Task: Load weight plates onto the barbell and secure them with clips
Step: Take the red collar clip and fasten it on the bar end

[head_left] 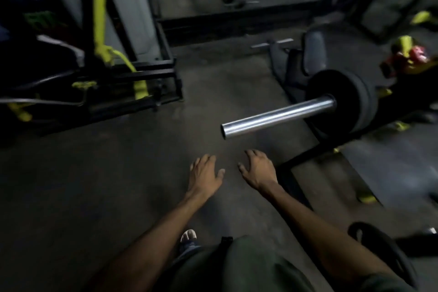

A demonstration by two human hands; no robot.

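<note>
The chrome barbell sleeve (277, 117) points toward me from the right, its open end at mid-frame. Two thick black weight plates (355, 99) sit pushed up at the sleeve's inner end. No clip shows on the sleeve. My left hand (205, 173) and my right hand (258, 169) hang side by side just below the sleeve's end, palms down, fingers spread, holding nothing. Another black plate (379, 249) lies at the lower right, beside my right forearm.
A black and yellow machine frame (132, 71) stands at the left. A black floor bar (305, 156) runs under the loaded plates. A padded bench part (312, 50) lies behind them. My foot (188, 236) stands on the dark floor.
</note>
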